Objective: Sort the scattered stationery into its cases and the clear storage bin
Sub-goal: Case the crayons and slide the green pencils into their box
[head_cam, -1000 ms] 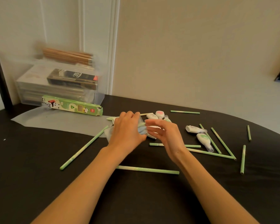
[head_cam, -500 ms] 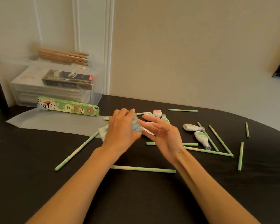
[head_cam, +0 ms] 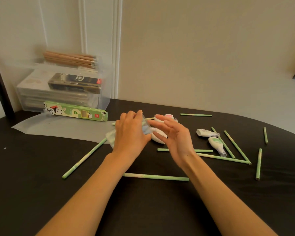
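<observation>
My left hand (head_cam: 129,133) grips a clear plastic pouch (head_cam: 145,127) above the black table (head_cam: 41,167), its fingers curled round the pouch's rim. My right hand (head_cam: 174,138) hovers just to the right with fingers spread and relaxed, its fingertips near the pouch's mouth and holding nothing I can see. White correction-tape dispensers lie behind and under the hands (head_cam: 157,138), and two more (head_cam: 207,133) (head_cam: 216,144) lie to the right. Several green pencils are scattered about, one in front of my wrists (head_cam: 156,176) and one at the left (head_cam: 84,158).
A clear storage bin (head_cam: 63,86) stands at the back left against the wall, with brown pencils (head_cam: 70,59) and a black box (head_cam: 75,82) in it. A green pencil case (head_cam: 75,112) and a translucent sheet (head_cam: 61,128) lie before it.
My left hand has lifted the pouch slightly and tipped its mouth toward the right. My right hand has opened and drawn a little away from it.
</observation>
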`<state>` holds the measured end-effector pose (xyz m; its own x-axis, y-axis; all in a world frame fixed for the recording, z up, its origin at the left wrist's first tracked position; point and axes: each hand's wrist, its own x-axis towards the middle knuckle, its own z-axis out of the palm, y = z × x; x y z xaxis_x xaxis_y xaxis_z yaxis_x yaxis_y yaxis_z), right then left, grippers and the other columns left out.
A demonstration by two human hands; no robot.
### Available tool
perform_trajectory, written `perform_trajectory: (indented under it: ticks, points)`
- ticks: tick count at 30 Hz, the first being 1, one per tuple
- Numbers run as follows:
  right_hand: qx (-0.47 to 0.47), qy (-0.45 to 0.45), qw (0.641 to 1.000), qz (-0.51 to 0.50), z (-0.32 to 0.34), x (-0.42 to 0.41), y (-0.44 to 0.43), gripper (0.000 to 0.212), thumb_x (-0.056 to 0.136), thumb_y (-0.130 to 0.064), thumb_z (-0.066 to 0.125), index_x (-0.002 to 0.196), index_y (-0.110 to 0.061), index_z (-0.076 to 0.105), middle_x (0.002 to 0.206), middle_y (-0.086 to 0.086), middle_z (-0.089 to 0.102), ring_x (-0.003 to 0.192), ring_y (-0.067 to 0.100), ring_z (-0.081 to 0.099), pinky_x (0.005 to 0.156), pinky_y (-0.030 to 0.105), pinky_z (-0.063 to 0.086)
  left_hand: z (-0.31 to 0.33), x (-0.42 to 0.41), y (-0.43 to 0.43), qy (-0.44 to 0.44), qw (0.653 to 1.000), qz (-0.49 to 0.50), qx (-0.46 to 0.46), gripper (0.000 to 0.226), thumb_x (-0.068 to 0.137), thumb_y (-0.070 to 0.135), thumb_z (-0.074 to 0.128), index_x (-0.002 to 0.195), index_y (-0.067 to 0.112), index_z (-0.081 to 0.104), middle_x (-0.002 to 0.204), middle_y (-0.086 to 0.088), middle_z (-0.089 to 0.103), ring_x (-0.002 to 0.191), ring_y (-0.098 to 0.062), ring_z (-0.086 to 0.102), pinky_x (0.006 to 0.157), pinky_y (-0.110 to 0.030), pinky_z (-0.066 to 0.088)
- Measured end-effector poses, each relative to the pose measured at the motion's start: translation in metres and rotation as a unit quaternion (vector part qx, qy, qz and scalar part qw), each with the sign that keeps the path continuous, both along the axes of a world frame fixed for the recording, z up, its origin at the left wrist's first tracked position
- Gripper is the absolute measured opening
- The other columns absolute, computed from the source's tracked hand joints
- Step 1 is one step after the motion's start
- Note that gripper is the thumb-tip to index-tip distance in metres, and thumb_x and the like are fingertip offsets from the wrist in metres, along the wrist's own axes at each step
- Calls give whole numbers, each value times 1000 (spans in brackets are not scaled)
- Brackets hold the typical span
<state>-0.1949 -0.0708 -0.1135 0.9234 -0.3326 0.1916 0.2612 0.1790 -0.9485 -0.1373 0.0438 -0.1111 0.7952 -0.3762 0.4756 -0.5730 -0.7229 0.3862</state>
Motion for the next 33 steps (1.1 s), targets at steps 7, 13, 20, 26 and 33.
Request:
perform_trajectory:
  ticks: [7,13,20,26,33]
  points:
    - [-67,102,983,-135,0,49,0,22,91,-2,50,106,-8,66,89,-5,68,104,16,62,80,23,52,2,29,30,66,983,172,7,58,85,30,63,134,9,39,132,-10,45,122,-27,37,96,-35,33]
    - [-425,118,878,-184,-11,107,10,27,94,-5,45,108,-12,67,116,7,63,106,18,57,88,26,43,-7,43,41,105,973,204,-14,47,85,28,63,124,8,47,127,-11,48,120,-27,38,93,-36,33]
    - [-574,176,797,-60,-2,150,27,24,95,-14,50,111,-9,67,119,7,62,108,21,57,87,27,41,-12,54,43,122,968,218,-11,49,85,26,64,127,9,46,129,-10,47,119,-27,39,93,-36,31]
    - [-572,252,781,-23,-2,165,34,24,87,-13,59,107,-4,69,114,10,65,108,23,58,95,34,48,-13,53,43,145,968,202,-12,47,85,28,65,124,10,46,128,-9,48,119,-27,39,95,-36,30]
    - [-627,245,738,-41,-7,166,34,21,84,-9,62,102,-2,68,107,12,67,98,25,62,88,38,53,-12,49,41,148,971,188,-19,47,83,29,65,122,10,47,127,-9,48,119,-26,39,96,-35,30]
